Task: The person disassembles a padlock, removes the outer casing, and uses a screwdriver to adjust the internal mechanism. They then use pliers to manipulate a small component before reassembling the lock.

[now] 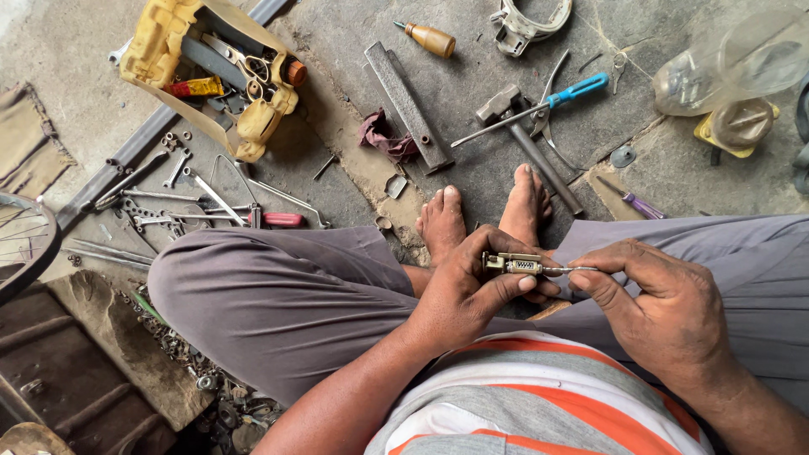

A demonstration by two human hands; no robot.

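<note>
Left hand [463, 291] grips lock cylinder [511, 264]; right hand [653, 307] pinches thin tool [570, 270]

A rough grey concrete floor [472, 101] lies under flat daylight, cracked and stained. Tools are strewn over it: a hammer [522, 139], a flat steel bar [407, 105], spanners [160, 198]. A torn yellow container [168, 42] holds more. A bicycle wheel [25, 244] edges in at left.

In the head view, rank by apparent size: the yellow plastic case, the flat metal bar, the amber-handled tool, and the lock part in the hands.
1. yellow plastic case
2. flat metal bar
3. and 4. amber-handled tool and lock part: these look alike, and the lock part is nearer the camera, so unranked.
</note>
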